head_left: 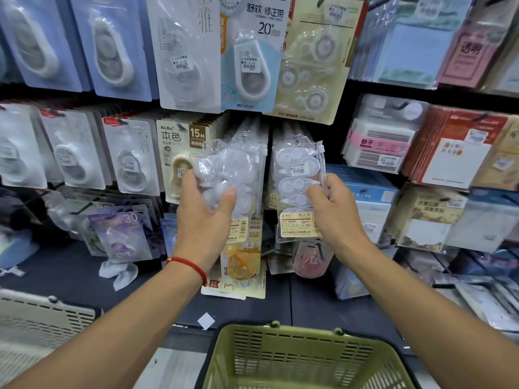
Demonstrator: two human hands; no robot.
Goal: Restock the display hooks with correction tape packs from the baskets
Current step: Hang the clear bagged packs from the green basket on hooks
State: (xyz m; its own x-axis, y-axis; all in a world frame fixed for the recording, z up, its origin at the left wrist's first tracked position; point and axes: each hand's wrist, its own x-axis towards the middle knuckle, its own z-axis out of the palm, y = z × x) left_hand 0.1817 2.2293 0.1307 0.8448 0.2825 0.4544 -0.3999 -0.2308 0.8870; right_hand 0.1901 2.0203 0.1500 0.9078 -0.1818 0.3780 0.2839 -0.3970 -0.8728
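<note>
Hands are raised at the display, each clutching clear correction tape packs. Left hand (203, 209) curls thumb and fingers round a crumpled bundle (227, 175); a red cord (188, 264) circles its wrist. Right hand (334, 203) pinches the lower right edge of a pack (297, 175) hanging just beside the bundle. Below both wrists sits a green basket (303, 357).

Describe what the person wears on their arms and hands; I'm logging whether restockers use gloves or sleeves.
No gloves and no sleeves show: both forearms are bare up to the bottom edge of the picture. The left hand has a thin red cord bracelet round its wrist. The right hand and its wrist carry nothing: no watch, ring or band is visible.
</note>
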